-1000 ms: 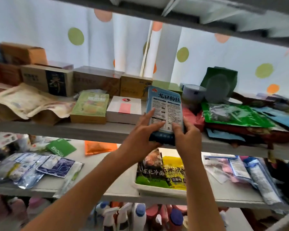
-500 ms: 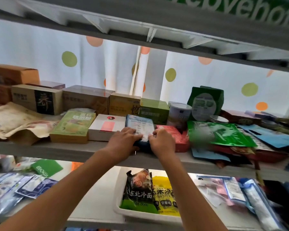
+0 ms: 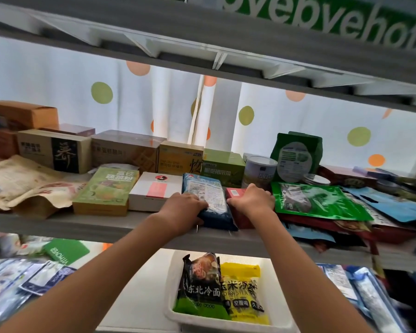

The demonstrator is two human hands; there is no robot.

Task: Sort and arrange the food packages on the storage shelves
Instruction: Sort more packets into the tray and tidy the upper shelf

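1. The blue noodle packet [image 3: 208, 203] lies flat on the middle shelf [image 3: 82, 224], in the slot between the white box [image 3: 154, 192] at its 9 o'clock and the red package [image 3: 238, 205] at its 3 o'clock. Its near end overhangs the shelf's front lip a little, so I judge the step in hand to be seating it fully.

2. The left hand [image 3: 181, 210] rests on the packet's near left corner, its fingers curled over the top and seemingly gripping it. Use this hand to push toward 12 o'clock, low and flat, so the soft packet slides rather than buckles.

3. The right hand [image 3: 252, 200] sits on the red package, fingers curled over its near edge and holding it. Press it toward 3 o'clock to keep the slot wide; the green pouch [image 3: 315, 200] lying beyond it looks loosely piled and could slip.

4. Stop the push before the packet meets the green box [image 3: 222, 168] at 12 o'clock, which stands in the back row.

5. Square the packet's long edge with the white box, then let go with the left hand first.
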